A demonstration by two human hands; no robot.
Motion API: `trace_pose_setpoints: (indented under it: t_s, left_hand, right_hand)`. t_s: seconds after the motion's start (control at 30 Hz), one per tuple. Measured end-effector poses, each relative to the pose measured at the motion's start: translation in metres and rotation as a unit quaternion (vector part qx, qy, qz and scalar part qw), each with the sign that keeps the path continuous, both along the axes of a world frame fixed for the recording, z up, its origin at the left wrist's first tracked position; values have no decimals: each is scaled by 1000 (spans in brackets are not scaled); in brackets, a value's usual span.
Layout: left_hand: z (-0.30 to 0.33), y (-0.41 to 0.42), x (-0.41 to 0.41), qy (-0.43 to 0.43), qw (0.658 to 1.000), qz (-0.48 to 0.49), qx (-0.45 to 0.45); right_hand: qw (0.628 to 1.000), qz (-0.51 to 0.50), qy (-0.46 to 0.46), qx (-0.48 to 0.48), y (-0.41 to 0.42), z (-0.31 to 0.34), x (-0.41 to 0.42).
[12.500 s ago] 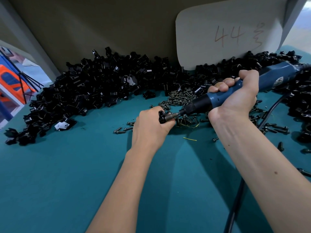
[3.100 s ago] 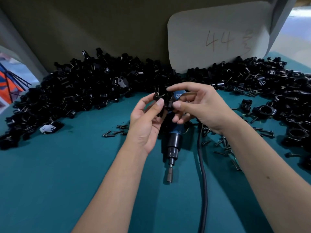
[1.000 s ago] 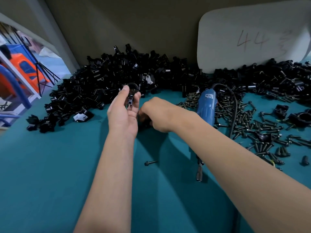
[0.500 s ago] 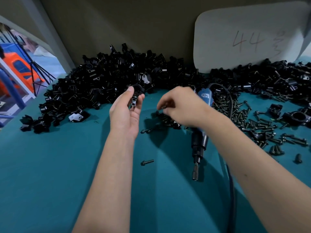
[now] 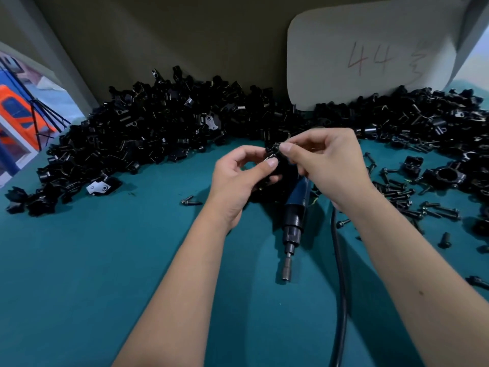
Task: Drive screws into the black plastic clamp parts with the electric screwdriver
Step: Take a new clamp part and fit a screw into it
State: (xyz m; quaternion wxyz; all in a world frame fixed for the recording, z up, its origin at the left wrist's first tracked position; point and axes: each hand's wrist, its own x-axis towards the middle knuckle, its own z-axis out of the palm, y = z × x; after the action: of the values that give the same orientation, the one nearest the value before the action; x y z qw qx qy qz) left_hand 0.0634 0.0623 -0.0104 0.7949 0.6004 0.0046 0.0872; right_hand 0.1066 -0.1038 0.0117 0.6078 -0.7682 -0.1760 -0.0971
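Electric screwdriver [image 5: 297, 207] rear hidden under right hand [image 5: 330, 165]; pinched item indistinct.

- 1 view only, from the person's head, looking forward and down across the teal table [image 5: 79, 300].
- Close range: both forearms enter from the bottom edge.
- Wide-angle lens; the far wall [image 5: 158, 35] bounds the top.

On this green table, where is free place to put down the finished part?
The green mat is bare at the near left, between the black clamp pile, the lone screw and the left forearm. Right of the electric screwdriver and its cable, loose screws crowd the mat.
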Motion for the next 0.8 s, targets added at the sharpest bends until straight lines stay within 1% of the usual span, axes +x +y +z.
trace_pose_setpoints:
  t_s: [0.1, 0.17, 0.23, 0.3, 0.37, 0.43, 0.53, 0.67, 0.8]
  left_hand:
    - [-2, 1, 0, -18, 1000, -4, 19]
    - [-3, 1, 0, -27, 999, -8, 24]
    - [-4, 1, 0, -28, 999, -10, 33]
    - [-4, 1, -1, -26, 999, -5, 41]
    - [-5, 1, -1, -25, 999, 2, 38]
    - [-4, 1, -1, -19, 1000, 7, 14]
    - [0, 2, -2, 6, 998, -11, -58]
    - [4, 4, -4, 56, 986, -54, -145]
    - [6, 4, -5, 71, 979, -62, -179]
  right_hand:
    - [1000, 16, -16, -8, -3, 0, -2]
    - [999, 31, -12, -11, -4, 0, -3]
    - [999, 23, -16, -37, -3, 0, -4]
    - [996, 0, -47, -77, 0, -1, -7]
    - [992, -3, -79, -96, 2, 0, -10]
    - [992, 13, -81, -98, 4, 1, -11]
    - [998, -6, -50, -43, 4, 0, -7]
    - [995, -15, 8, 101, 1, -2, -4]
    - [988, 5, 37, 152, 1, -2, -7]
